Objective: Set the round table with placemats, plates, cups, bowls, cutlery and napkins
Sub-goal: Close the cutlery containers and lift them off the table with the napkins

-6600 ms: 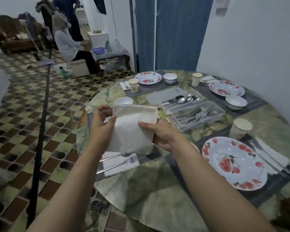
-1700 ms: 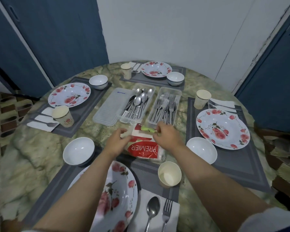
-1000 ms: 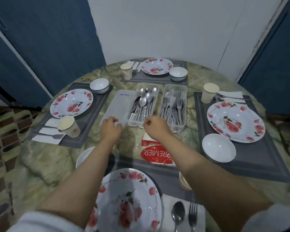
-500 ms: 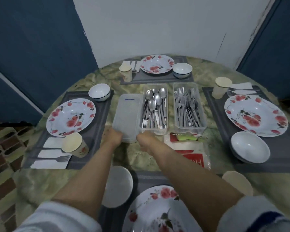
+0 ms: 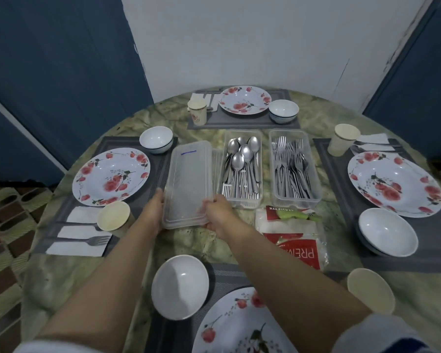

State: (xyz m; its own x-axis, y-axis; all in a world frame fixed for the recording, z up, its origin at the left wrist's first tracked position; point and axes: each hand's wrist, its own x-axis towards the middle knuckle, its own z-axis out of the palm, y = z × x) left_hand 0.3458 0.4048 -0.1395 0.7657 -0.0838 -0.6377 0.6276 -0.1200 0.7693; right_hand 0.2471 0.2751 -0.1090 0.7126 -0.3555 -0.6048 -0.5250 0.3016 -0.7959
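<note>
Head view: both hands hold a clear plastic lid (image 5: 189, 184) by its near end, near the middle of the round worktop (image 5: 229, 240). The left hand (image 5: 154, 212) grips the lid's near left edge, and the right hand (image 5: 218, 212) is curled round its near right corner. The lid is tilted, its far end with a blue mark pointing away from the person. Just right of the lid stands a clear tray of spoons (image 5: 242, 171), and right of that a clear tray of forks (image 5: 293, 169). In front of the fork tray lies a red and white napkin packet (image 5: 293, 238).

Four grey placemats are laid around the worktop. The left placemat (image 5: 66, 207) carries a flowered plate (image 5: 111, 177), a white bowl (image 5: 156, 140), a paper cup (image 5: 113, 216) and forks on white napkins (image 5: 79, 240). The far setting has a plate (image 5: 245, 100), a bowl (image 5: 283, 111) and a cup (image 5: 197, 112). The right setting has a plate (image 5: 395, 183), a bowl (image 5: 387, 231), a cup (image 5: 343, 138) and a napkin with cutlery (image 5: 372, 143). Nearest the person are a bowl (image 5: 180, 286), part of a plate (image 5: 239, 324) and a cup (image 5: 371, 289)
</note>
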